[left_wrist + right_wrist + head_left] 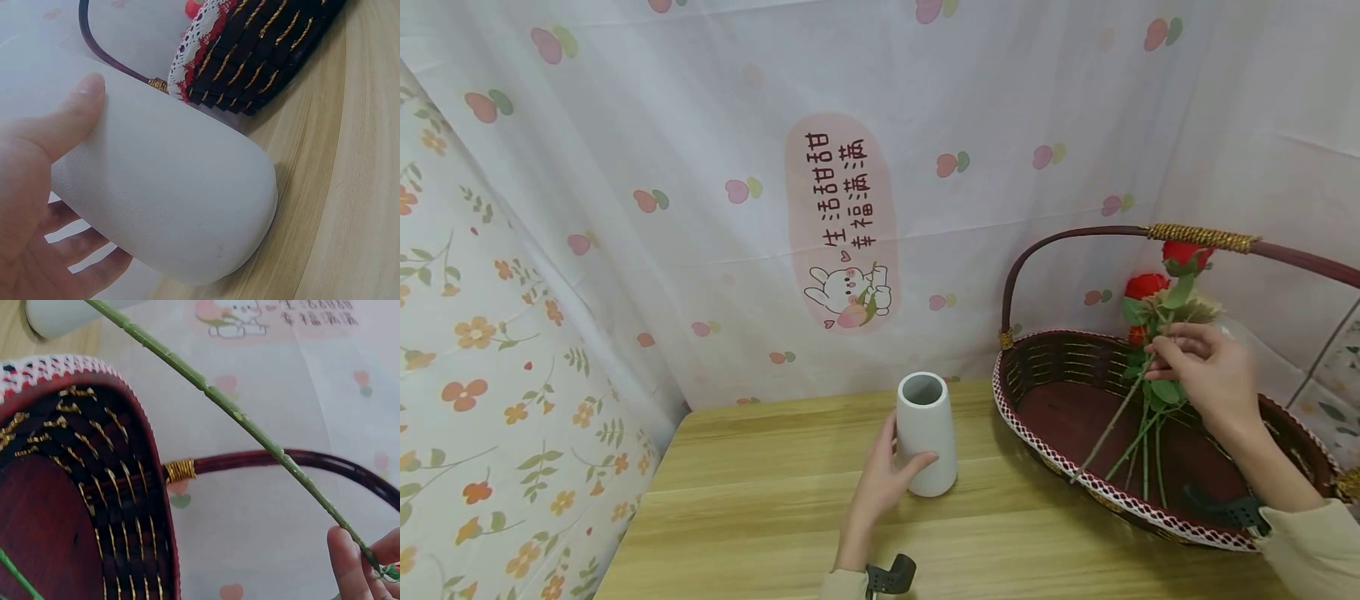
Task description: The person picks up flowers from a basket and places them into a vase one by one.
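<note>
A white vase (927, 446) stands upright on the wooden table. My left hand (880, 477) holds it from the left, thumb across the front and fingers round the far side. In the left wrist view, the thumb (78, 112) lies along the vase's smooth wall. Over the basket, my right hand (1213, 379) pinches the green stem of a red rose (1187, 257), its bloom up by the basket handle. The right wrist view shows that stem (240, 419) running long and bare from the fingertips. Other red roses (1146, 286) and a pale flower stand behind that hand.
A dark woven basket (1052, 457) with white-and-red lace trim fills the right side of the table. Its tall handle (1075, 235) arches above it. Several green stems (1146, 458) lean at its front rim. A printed curtain (700, 250) hangs behind the table (737, 500).
</note>
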`<action>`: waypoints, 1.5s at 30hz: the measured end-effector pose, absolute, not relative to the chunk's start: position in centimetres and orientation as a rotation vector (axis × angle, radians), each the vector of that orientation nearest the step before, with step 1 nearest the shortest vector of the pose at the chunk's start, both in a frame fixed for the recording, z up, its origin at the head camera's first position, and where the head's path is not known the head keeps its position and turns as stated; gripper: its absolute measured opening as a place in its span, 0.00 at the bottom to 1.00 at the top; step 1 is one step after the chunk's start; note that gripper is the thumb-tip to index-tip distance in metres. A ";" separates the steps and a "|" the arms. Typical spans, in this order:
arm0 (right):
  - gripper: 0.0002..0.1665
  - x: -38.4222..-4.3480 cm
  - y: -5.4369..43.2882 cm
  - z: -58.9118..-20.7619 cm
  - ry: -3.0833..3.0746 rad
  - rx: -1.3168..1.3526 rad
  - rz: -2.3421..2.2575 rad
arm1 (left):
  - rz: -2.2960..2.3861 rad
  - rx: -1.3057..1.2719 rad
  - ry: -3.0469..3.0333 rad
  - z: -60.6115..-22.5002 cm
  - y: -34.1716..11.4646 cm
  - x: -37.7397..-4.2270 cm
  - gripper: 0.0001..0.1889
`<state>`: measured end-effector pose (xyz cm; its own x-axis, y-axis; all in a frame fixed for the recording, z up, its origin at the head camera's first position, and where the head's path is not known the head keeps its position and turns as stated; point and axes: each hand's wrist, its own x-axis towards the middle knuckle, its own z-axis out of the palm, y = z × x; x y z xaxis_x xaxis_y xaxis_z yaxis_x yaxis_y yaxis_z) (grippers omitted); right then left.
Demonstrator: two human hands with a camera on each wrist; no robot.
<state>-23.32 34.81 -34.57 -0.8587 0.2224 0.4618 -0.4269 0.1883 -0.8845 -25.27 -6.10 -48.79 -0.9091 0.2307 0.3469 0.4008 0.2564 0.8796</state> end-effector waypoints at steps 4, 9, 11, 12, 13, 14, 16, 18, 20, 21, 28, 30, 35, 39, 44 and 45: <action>0.08 -23.2 34.0 -34.8 -2.002 0.205 1.730 | -1.727 -0.602 -2.370 -48.9 -6.1 -25.3 0.42; 0.08 -23.1 33.1 -35.1 -2.081 0.181 1.639 | -1.711 -0.611 -2.355 -49.0 -6.0 -25.4 0.41; 0.08 -23.0 32.7 -35.2 -2.091 0.181 1.636 | -1.702 -0.617 -2.348 -49.1 -6.0 -25.5 0.41; 0.08 -23.0 32.6 -35.2 -2.092 0.182 1.641 | -1.698 -0.619 -2.347 -49.1 -6.0 -25.5 0.41; 0.09 -22.9 32.4 -35.2 -2.093 0.186 1.647 | -1.697 -0.618 -2.348 -49.1 -6.0 -25.5 0.41; 0.09 -22.9 32.3 -35.3 -2.095 0.189 1.650 | -1.695 -0.620 -2.347 -49.1 -6.0 -25.5 0.41; 0.09 -22.8 32.0 -35.3 -2.111 0.194 1.645 | -1.696 -0.618 -2.349 -49.1 -6.0 -25.5 0.41; 0.09 -22.8 31.7 -35.4 -2.154 0.187 1.590 | -1.706 -0.610 -2.355 -49.1 -6.0 -25.5 0.41; 0.10 -22.7 31.5 -35.4 -2.203 0.181 1.525 | -1.713 -0.607 -2.358 -49.0 -6.1 -25.4 0.42; 0.10 -22.7 31.3 -35.4 -2.229 0.176 1.486 | -1.719 -0.601 -2.362 -49.0 -6.1 -25.4 0.42; 0.13 -22.5 29.9 -35.1 -2.266 0.216 1.447 | -1.728 -0.593 -2.368 -48.8 -6.1 -25.3 0.43; 0.13 -22.5 29.6 -35.0 -2.259 0.244 1.450 | -1.722 -0.597 -2.364 -48.9 -6.1 -25.3 0.42; 0.12 -22.5 28.9 -34.7 -2.255 0.293 1.443 | -1.716 -0.594 -2.367 -49.0 -6.1 -25.4 0.42; 0.12 -22.6 28.5 -34.4 -2.255 0.309 1.429 | -1.726 -0.600 -2.358 -49.0 -6.1 -25.4 0.41; 0.14 -23.0 28.0 -33.9 -2.261 0.312 1.396 | -1.752 -0.581 -2.351 -49.0 -6.1 -25.4 0.40; 0.14 -23.1 27.9 -33.9 -2.262 0.312 1.393 | -1.757 -0.577 -2.345 -49.0 -6.1 -25.4 0.40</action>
